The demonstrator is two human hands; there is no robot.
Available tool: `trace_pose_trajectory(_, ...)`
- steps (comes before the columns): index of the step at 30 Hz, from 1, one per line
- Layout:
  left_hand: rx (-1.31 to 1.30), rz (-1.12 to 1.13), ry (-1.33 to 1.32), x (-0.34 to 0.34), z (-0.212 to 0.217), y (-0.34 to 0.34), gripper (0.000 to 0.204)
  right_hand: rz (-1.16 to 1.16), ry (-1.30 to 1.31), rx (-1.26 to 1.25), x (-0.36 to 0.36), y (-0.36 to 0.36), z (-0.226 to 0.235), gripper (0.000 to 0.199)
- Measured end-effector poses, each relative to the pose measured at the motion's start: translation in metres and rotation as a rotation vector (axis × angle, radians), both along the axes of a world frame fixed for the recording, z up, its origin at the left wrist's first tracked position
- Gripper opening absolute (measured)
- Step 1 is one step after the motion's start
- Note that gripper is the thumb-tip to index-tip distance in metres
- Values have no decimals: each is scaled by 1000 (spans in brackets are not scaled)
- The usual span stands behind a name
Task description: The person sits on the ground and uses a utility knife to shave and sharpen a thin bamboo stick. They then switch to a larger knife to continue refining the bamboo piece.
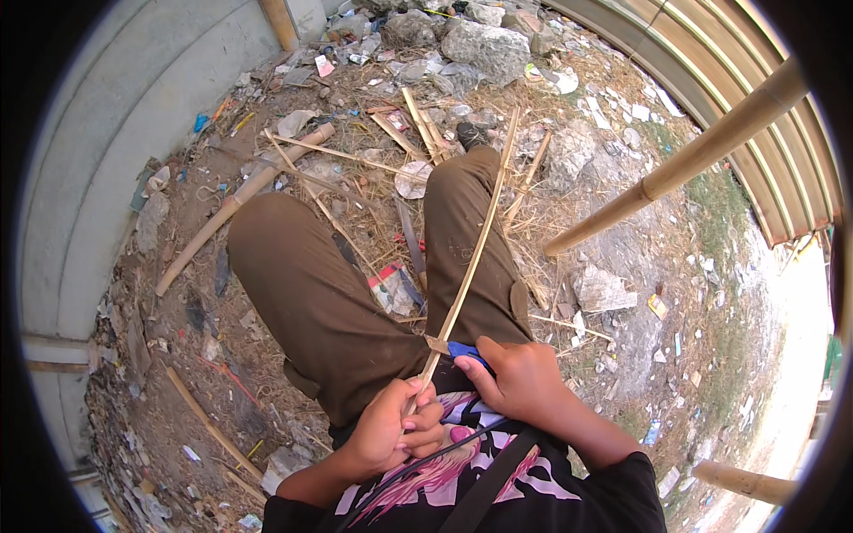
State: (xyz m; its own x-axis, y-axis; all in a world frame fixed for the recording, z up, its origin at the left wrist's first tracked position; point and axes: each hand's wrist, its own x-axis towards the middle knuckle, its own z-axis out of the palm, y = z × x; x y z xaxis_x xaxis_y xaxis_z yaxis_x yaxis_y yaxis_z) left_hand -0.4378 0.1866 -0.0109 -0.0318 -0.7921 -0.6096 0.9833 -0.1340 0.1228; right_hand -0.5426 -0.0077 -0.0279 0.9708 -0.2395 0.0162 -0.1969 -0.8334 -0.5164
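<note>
My left hand [402, 426] is closed round the near end of a long, thin bamboo strip [478, 247]. From there the strip slants away up and to the right, over my right thigh. In my right hand [522, 377] is a utility knife with a blue handle [468, 352]. Its short, brownish blade [436, 344] lies against the strip just beyond my left fingers. Both hands are close together in front of my lap, above my brown trousers [311, 293]. The palm side of my right hand is hidden.
A bamboo pole [253, 200] lies on the littered ground at left. Another pole [666, 176] slants in from the right. Split bamboo pieces [414, 124] lie beyond my knees. Rocks [489, 49] sit at the back, with a grey wall [115, 151] left and corrugated sheeting [711, 53] right.
</note>
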Motion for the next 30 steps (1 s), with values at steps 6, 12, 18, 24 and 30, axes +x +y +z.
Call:
trace_pose_trajectory(6, -8, -7, 15, 1, -2, 0, 28, 134, -64, 2, -7, 9, 9, 46)
trace_pose_trajectory(12, 39, -20, -78, 1, 8, -6, 28, 35, -19, -50, 0, -1, 8, 48)
trace_pose_trajectory(18, 86, -14, -74, 3, 4, -12, 28, 11, 12, -119, 4, -6, 6, 47)
trace_pose_trajectory(24, 19, -23, -66, 3, 3, -4, 28, 39, -12, -110, -3, 4, 11, 44)
trace_pose_trajectory(30, 26, -17, -60, 5, 5, -8, 28, 9, 3, -130, 1, 0, 9, 45)
